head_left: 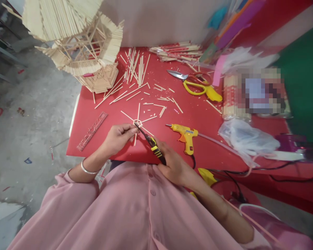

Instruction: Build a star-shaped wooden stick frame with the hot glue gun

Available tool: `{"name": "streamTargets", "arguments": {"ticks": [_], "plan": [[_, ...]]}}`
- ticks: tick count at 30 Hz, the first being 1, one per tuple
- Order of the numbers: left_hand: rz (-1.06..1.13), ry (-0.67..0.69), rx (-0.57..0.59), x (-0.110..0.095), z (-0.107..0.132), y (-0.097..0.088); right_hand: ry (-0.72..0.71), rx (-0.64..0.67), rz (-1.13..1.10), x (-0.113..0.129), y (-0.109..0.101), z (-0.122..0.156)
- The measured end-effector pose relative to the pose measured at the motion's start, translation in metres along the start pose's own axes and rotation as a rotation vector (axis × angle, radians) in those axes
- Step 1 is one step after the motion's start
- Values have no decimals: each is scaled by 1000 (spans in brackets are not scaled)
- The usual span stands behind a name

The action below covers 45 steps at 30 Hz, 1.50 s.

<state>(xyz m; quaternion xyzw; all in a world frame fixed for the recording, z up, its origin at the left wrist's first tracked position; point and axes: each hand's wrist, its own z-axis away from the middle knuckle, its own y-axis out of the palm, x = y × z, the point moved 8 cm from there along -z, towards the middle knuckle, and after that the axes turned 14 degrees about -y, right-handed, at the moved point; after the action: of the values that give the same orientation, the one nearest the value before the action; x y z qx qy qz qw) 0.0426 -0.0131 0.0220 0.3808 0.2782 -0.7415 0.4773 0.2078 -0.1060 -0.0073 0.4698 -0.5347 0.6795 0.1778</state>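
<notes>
Left hand (118, 138) — grip pinched closed on a spoke of the stick star (138, 122), which lies flat on the red worktop (87, 111). Cutters (150, 141) meet the star's hub just past those fingertips; the right hand (173, 165) is closed round the handles. Advisable — star held still, fingertips clear of the blades.

No writing can be read. The yellow glue gun (185, 136) bears a small blue label and the red ruler (92, 131) bears fine marks, both too small to make out.
</notes>
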Motion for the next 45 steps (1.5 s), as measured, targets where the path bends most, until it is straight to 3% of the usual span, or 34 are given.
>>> {"name": "streamTargets", "arguments": {"ticks": [4,8,12,17,23,26,30,35,37,39,41,43,45], "plan": [[-62,22,-48,-5,1,-3,121,57,64,-3,1,3],[-124,73,-50,-11,-2,-2,106,21,46,0,-4,-3],[-196,115,-52,-18,-9,0,41,-53,-143,0,-4,-7],[-292,200,-49,-30,-16,5,62,-116,-294,-6,-5,-7],[-284,316,-69,-36,-18,6,167,-178,-444,-6,0,-2],[-263,283,-49,-28,-24,1,246,-173,-703,-5,10,5],[-267,287,-138,-21,-47,-13,249,-191,-1060,2,8,7],[-493,542,-264,-49,-101,0,230,-24,-1050,8,9,-9],[-545,551,-260,-60,-120,9,211,-36,-1029,5,10,-13],[-430,566,-299,-70,-123,7,181,-87,-1010,0,10,-14],[-202,456,-232,-67,-118,4,145,-132,-1001,-6,10,-11],[8,215,9,-50,-111,16,119,-169,-972,-12,10,-8],[154,59,211,-37,-95,30,107,-206,-881,-17,7,-7]]}}
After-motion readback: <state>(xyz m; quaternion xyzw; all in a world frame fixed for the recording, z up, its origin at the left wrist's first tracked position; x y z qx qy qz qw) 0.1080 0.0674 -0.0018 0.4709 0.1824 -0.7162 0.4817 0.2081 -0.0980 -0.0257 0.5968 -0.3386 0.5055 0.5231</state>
